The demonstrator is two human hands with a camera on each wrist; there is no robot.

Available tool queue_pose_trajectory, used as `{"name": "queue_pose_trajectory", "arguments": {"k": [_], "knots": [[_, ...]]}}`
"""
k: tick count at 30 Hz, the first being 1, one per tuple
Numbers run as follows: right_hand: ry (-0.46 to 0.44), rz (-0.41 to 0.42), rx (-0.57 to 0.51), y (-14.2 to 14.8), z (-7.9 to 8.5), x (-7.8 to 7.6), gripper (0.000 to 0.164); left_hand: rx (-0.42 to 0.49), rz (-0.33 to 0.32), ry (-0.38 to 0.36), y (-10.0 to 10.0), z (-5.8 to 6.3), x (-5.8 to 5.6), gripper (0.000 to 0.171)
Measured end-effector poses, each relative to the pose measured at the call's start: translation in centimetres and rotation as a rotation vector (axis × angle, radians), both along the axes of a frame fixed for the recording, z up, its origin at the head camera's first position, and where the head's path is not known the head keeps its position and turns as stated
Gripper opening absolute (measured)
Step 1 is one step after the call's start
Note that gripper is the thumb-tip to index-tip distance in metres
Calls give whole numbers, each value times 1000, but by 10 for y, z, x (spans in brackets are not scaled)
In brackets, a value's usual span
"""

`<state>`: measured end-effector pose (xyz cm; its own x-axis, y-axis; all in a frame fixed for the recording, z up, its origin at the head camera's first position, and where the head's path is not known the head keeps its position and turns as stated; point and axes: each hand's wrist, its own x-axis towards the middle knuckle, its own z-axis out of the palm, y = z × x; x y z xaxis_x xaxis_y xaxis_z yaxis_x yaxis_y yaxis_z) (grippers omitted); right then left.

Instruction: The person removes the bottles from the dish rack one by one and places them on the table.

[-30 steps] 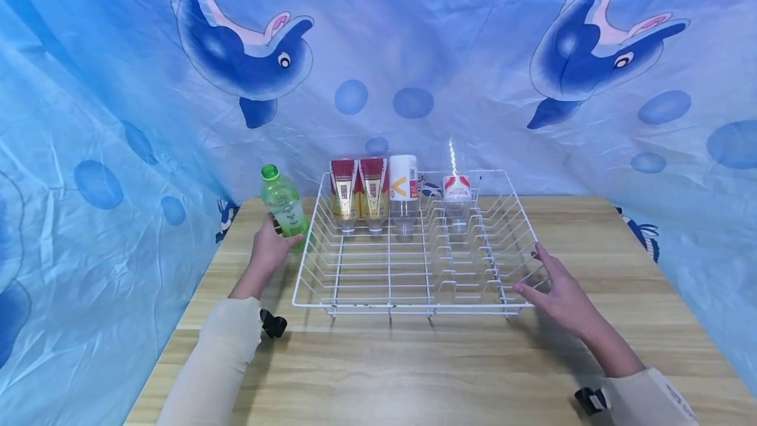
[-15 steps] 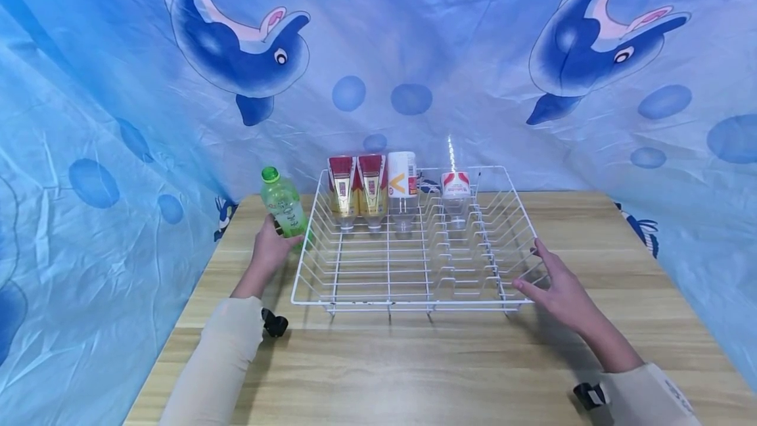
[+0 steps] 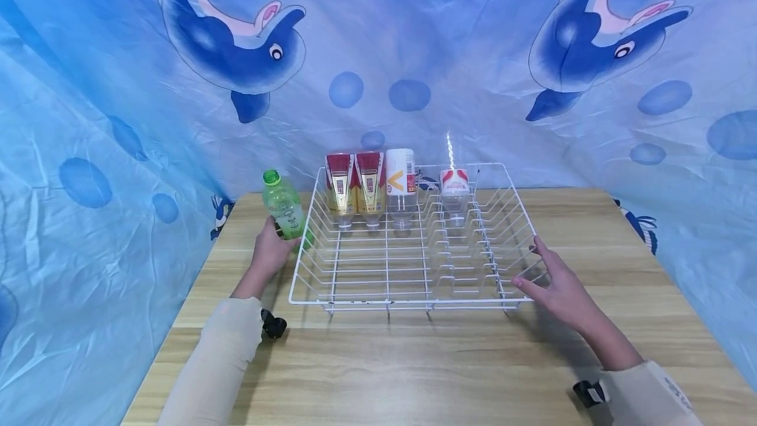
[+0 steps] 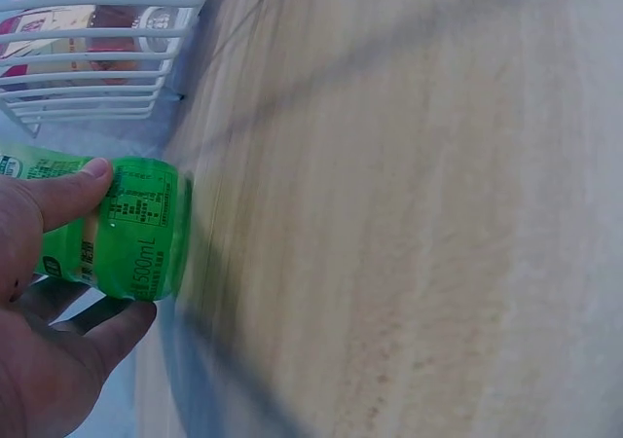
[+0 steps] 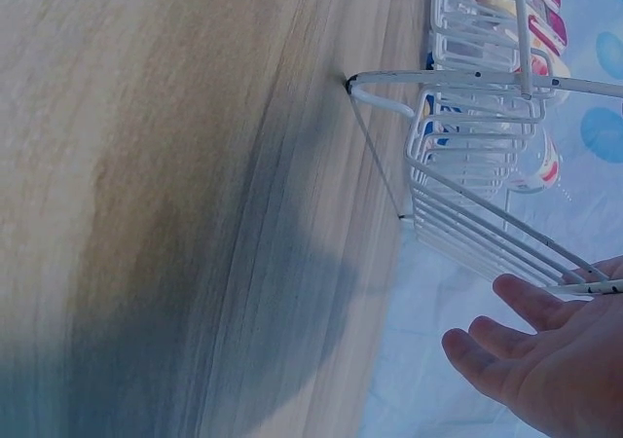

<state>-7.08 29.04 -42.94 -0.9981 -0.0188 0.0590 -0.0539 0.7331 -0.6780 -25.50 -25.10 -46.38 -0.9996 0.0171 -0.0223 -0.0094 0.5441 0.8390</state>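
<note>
My left hand (image 3: 269, 250) grips a green plastic bottle (image 3: 285, 210) beside the left side of a white wire dish rack (image 3: 387, 275). In the left wrist view, the thumb lies on top of the bottle (image 4: 141, 229) and the fingers are curled beneath, its base close to the tabletop. At the rack's right side, my right hand (image 3: 558, 288) holds the rim, its thumb reaching inside. The right wrist view has the rim (image 5: 574, 273) running between thumb and loosely bent fingers (image 5: 487, 350). Part of the bottle is covered by my hand.
Several bottles stand upside down along the rack's back: two red-and-gold ones (image 3: 341, 186) (image 3: 370, 186), a white-labelled one (image 3: 401, 179) and a clear one (image 3: 455, 192) with a red-and-white label. The wooden table (image 3: 378, 367) extends in front. A blue dolphin-print curtain (image 3: 378, 38) surrounds it.
The head view has shifted slightly, so the rack and curtain sit a little higher. Both hands keep their places on the bottle and the rack.
</note>
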Motion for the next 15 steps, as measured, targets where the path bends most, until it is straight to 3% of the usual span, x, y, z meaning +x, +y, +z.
{"name": "queue_pose_trajectory", "arguments": {"k": [15], "knots": [[-19, 0, 3, 0, 2, -1, 105, 16, 2, -11, -3, -9, 1, 77]]}}
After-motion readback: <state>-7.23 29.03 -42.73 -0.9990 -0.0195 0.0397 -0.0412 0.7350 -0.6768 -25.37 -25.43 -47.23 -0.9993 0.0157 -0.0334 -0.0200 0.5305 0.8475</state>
